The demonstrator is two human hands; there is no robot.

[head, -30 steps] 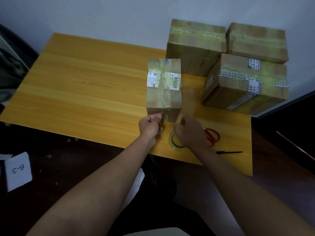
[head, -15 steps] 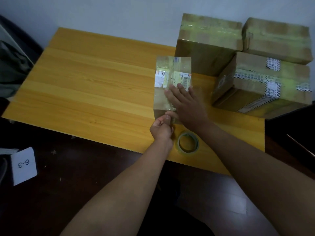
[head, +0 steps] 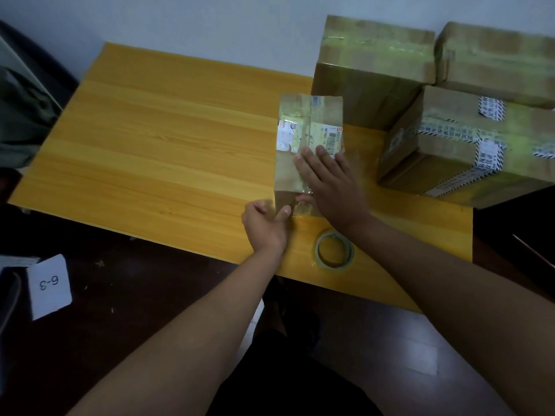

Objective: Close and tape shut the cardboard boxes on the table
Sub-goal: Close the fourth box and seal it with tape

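Observation:
A small cardboard box point(head: 300, 139) with white labels and clear tape stands near the front edge of the yellow wooden table point(head: 165, 145). My right hand point(head: 327, 181) lies flat on the box top, its straight fingers pressing the tape strip down. My left hand point(head: 264, 220) is at the box's front face; its thumb presses against that face and the other fingers are loosely curled. A roll of clear tape point(head: 335, 250) lies flat on the table just in front of the box, beside my right wrist.
Three larger taped cardboard boxes stand at the back right: one point(head: 372, 70) against the wall, another point(head: 495, 58) stacked on a third point(head: 468, 151). A white card marked 6-3 point(head: 49, 285) lies on the dark floor at left.
My right hand left the tape roll, went onto the box top and slid slightly back toward me along the tape. My left hand stopped pinching the tape end and now presses the front face.

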